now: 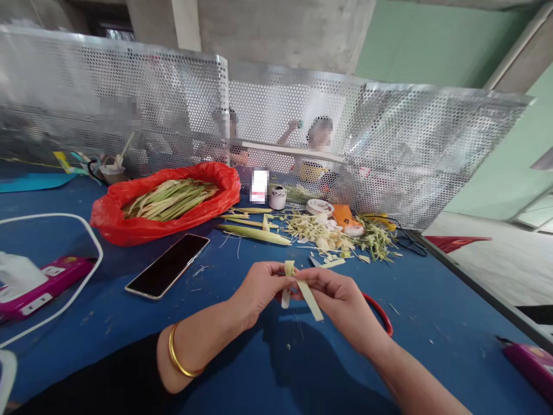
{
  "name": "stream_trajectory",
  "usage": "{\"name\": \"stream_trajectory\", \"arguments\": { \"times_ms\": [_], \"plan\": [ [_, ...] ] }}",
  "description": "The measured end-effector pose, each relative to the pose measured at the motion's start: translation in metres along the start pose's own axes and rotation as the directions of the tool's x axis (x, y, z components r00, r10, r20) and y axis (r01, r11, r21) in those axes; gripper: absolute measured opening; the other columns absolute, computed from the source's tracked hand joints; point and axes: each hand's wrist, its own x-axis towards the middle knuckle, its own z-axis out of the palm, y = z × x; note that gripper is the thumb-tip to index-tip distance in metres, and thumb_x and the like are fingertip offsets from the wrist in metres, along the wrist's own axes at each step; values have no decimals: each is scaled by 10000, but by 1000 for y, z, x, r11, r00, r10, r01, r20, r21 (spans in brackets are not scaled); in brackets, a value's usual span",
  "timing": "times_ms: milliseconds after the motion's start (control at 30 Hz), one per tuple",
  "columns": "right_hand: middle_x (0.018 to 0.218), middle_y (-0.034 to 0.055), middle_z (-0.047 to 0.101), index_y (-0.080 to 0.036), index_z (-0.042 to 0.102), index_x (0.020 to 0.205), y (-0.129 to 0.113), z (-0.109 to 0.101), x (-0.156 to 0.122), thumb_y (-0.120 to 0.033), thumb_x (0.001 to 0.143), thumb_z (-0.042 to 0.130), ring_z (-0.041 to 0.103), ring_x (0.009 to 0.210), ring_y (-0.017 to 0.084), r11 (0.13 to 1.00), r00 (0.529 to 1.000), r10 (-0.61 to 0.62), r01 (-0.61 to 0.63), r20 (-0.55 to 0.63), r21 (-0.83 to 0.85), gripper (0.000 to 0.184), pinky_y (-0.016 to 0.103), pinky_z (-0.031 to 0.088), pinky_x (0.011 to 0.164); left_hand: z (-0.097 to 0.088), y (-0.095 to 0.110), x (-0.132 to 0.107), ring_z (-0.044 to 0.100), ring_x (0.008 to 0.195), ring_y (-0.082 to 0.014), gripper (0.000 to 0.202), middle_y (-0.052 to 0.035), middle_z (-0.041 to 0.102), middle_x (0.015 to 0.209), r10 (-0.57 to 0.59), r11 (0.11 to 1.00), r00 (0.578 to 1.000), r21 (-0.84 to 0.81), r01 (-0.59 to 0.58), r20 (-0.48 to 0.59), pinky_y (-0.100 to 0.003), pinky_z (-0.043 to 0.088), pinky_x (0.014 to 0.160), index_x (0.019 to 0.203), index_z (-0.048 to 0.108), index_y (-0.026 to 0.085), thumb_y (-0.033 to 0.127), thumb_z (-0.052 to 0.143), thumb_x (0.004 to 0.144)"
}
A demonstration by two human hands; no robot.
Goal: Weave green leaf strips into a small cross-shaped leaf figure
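Above the blue table, a pale green leaf strip (310, 301) is looped into a small fold at the top, with its ends hanging down. My left hand (263, 288) pinches the fold between thumb and fingertips. From the other side, my right hand (339, 300) grips the same strip by its slanting end; the fingertips of both hands almost meet. Partly hidden under my right hand lies what looks like a pair of scissors, with a red handle (383, 316) and a metal blade tip showing. A cut leaf piece (333, 263) lies just beyond.
A red plastic bag (203, 216) of long leaves stands back left, with a phone (169, 266) before it. Leaf scraps (319, 230), a tape roll (320, 207) and a thread spool (277, 198) lie behind my hands. Purple power strips flank the table; a perforated metal screen (276, 109) stands behind.
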Motion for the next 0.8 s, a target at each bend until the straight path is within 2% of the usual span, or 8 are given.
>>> {"name": "stream_trajectory", "arguments": {
  "times_ms": [67, 167, 233, 300, 400, 533, 667, 800],
  "plan": [
    [798, 52, 713, -205, 712, 952, 2, -4, -1, -283, 865, 571, 667, 691, 180, 957, 983, -161, 134, -87, -259, 183, 283, 509, 636, 0, 1, -1, 596, 560, -116, 172, -34, 686, 691, -9, 1000, 999, 2, 9, 34, -220, 432, 543, 782, 723, 121, 188, 720, 624],
    [853, 64, 688, -223, 711, 873, 5, -8, -1, -227, 882, 539, 636, 773, 199, 696, 884, -454, 273, -113, -664, 172, 312, 452, 692, 0, 2, -2, 586, 555, -110, 160, -33, 696, 687, -36, 999, 995, 35, 33, 92, -222, 427, 551, 775, 740, 125, 201, 714, 636],
    [871, 59, 684, -218, 681, 827, 7, -8, -1, -203, 893, 510, 626, 822, 203, 572, 844, -530, 284, -83, -770, 184, 331, 421, 769, -1, 1, -3, 580, 556, -110, 177, -44, 713, 714, -49, 997, 989, 59, 41, 137, -227, 426, 553, 807, 748, 130, 206, 696, 656],
    [821, 41, 679, -209, 630, 790, 9, -8, 0, -206, 914, 466, 619, 767, 184, 554, 867, -492, 235, -86, -798, 205, 310, 408, 752, -1, 1, -3, 570, 562, -105, 209, -60, 730, 772, -49, 996, 981, 76, 36, 185, -231, 430, 563, 852, 751, 134, 218, 685, 674],
    [628, 0, 610, -215, 558, 737, 15, -7, 2, -250, 923, 429, 547, 557, 156, 598, 939, -306, 61, -158, -799, 229, 260, 345, 558, -2, 1, -4, 559, 577, -101, 239, -72, 737, 838, -57, 995, 969, 98, 35, 239, -238, 439, 589, 896, 751, 141, 241, 683, 690],
    [554, -10, 553, -226, 469, 640, 20, -5, 3, -296, 894, 449, 479, 483, 146, 607, 955, -179, -83, -238, -790, 264, 259, 250, 486, 0, 2, -7, 563, 598, -106, 243, -54, 729, 828, -74, 994, 965, 102, 50, 253, -237, 441, 606, 895, 754, 163, 254, 709, 675],
    [546, -6, 569, -230, 467, 630, 21, -1, 4, -323, 894, 454, 490, 484, 150, 643, 958, -108, -137, -266, -753, 280, 261, 254, 487, 7, -1, -9, 533, 541, -98, 205, -18, 675, 665, -66, 992, 988, 115, 50, 141, -216, 395, 538, 796, 754, 154, 266, 758, 625],
    [645, 14, 660, -223, 561, 750, 18, -2, 5, -369, 902, 461, 584, 562, 173, 730, 970, -23, -148, -241, -668, 233, 255, 324, 512, 8, -5, -5, 520, 509, -82, 194, -34, 690, 698, -24, 996, 1000, 85, 23, 11, -203, 348, 488, 794, 753, 144, 281, 735, 658]
  ]
}}
